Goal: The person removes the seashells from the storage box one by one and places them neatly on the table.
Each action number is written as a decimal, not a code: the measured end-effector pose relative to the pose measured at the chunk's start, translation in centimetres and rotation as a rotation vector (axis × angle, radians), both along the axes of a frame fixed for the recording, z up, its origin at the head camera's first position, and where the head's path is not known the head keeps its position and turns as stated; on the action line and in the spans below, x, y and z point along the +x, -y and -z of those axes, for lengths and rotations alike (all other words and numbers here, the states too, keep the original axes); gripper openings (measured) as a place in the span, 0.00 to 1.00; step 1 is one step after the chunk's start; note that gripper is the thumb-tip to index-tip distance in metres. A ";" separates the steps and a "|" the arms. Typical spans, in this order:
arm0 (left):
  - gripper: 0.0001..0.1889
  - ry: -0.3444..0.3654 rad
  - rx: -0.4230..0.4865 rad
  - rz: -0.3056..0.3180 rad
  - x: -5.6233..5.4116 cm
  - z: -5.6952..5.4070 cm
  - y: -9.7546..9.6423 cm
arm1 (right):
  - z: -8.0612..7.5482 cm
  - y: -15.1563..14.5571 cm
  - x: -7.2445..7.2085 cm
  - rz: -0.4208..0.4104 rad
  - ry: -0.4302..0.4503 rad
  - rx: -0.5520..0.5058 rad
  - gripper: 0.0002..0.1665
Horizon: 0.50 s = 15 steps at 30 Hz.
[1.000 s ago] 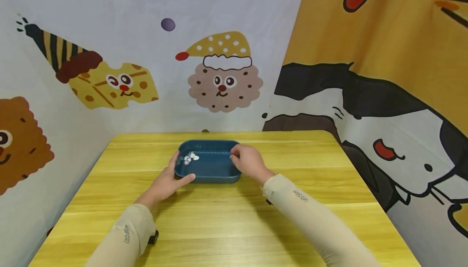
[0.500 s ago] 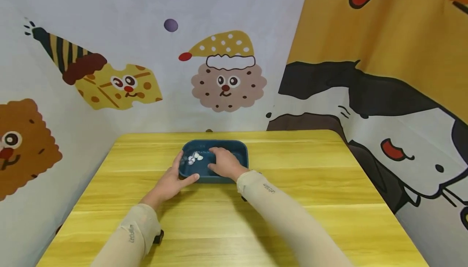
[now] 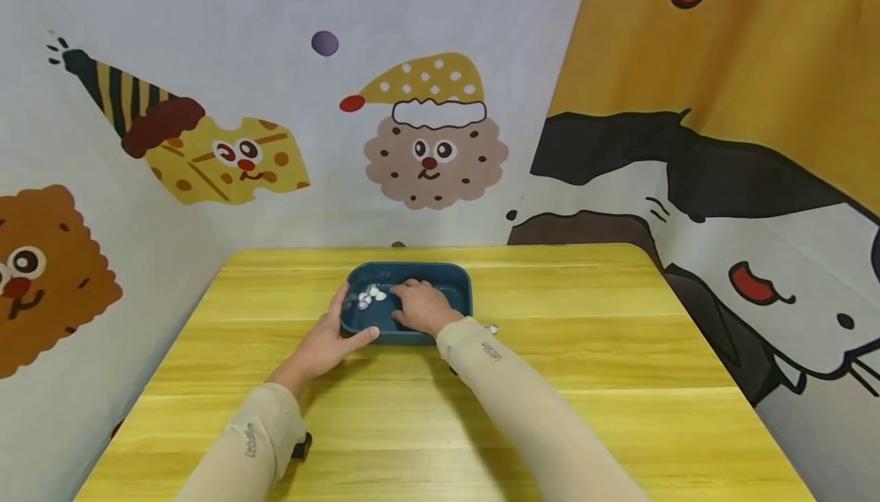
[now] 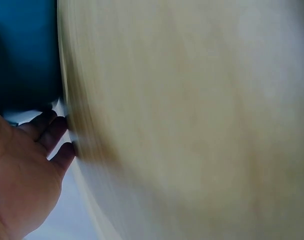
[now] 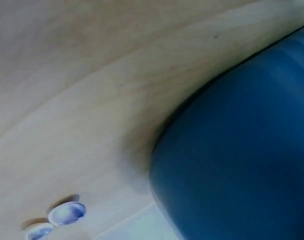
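Observation:
A dark blue rectangular tray (image 3: 406,338) sits near the back of the table. Its left end holds several small white and purple shells (image 3: 364,300). My left hand (image 3: 321,343) grips the tray's front left corner, thumb over the front rim and fingers along the left wall; the left wrist view shows those fingers bent beside the blue wall. My right hand (image 3: 424,309) reaches into the tray, just right of the shells, with a gap between thumb and fingers. The right wrist view catches only the tray's outside, so the right fingertips are hidden there.
Right of the tray, partly behind the right sleeve, a small pale shell (image 3: 493,329) lies on the wooden table (image 3: 605,380). The right wrist view shows two shells there, one of them purple-white (image 5: 67,213). A cartoon-printed curtain (image 3: 275,66) hangs behind the table.
My right hand has moved left from the tray's right end to its middle, its fingers spreading. A shell on the table shows now beside the sleeve. My left hand stays at the tray.

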<state>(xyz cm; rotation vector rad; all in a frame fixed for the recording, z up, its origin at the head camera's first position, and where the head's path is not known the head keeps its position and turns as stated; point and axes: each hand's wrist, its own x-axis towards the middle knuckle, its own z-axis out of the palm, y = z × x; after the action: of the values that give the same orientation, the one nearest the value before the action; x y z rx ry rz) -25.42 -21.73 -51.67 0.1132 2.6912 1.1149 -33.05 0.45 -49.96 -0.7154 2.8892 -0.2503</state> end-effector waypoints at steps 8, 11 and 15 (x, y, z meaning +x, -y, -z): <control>0.62 -0.018 0.011 0.000 0.3 -0.3 0.2 | -0.3 2.1 0.2 -0.058 0.044 0.005 0.37; 0.62 -0.027 0.017 0.005 0.3 -0.3 0.0 | -0.4 2.7 0.3 -0.084 0.063 0.014 0.35; 0.63 -0.034 0.030 0.013 0.3 -0.2 0.1 | -0.5 3.2 0.3 -0.107 0.064 0.005 0.29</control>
<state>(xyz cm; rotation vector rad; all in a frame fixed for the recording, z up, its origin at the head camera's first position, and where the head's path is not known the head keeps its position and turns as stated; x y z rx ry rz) -25.16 -21.80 -51.51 0.1555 2.7003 1.1594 -32.79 -2.70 -49.41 -0.8423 2.7800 -0.2475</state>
